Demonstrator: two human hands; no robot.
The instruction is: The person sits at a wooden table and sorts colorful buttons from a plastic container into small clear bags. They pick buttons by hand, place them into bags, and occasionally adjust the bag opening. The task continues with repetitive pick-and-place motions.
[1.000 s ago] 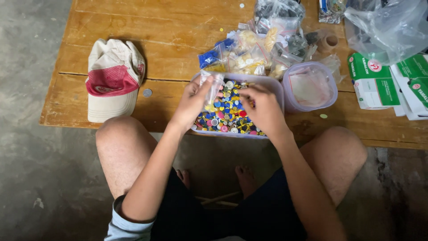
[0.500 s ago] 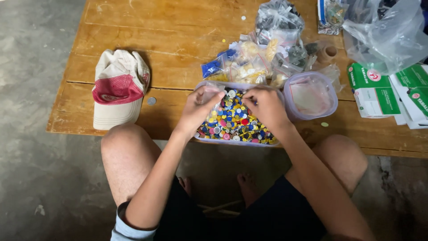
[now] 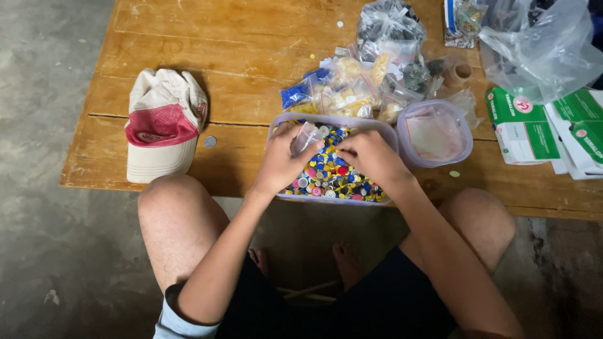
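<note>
A clear plastic tub (image 3: 284,125) full of small coloured buttons (image 3: 333,179) sits at the near edge of the wooden table (image 3: 239,50). My left hand (image 3: 281,162) holds a small clear plastic bag (image 3: 306,136) over the tub. My right hand (image 3: 370,157) hovers over the buttons beside the bag, fingers curled toward its mouth. Whether the fingers pinch a button is hidden.
A white and red cap (image 3: 162,122) and a coin (image 3: 210,142) lie to the left. Behind the tub are several filled small bags (image 3: 352,88). A round tub lid (image 3: 434,134), green and white boxes (image 3: 534,122) and a large plastic bag (image 3: 540,44) sit on the right.
The view has shifted slightly. Both hands have stayed over the tub, with the left hand still holding the small bag and the right hand close to it.
</note>
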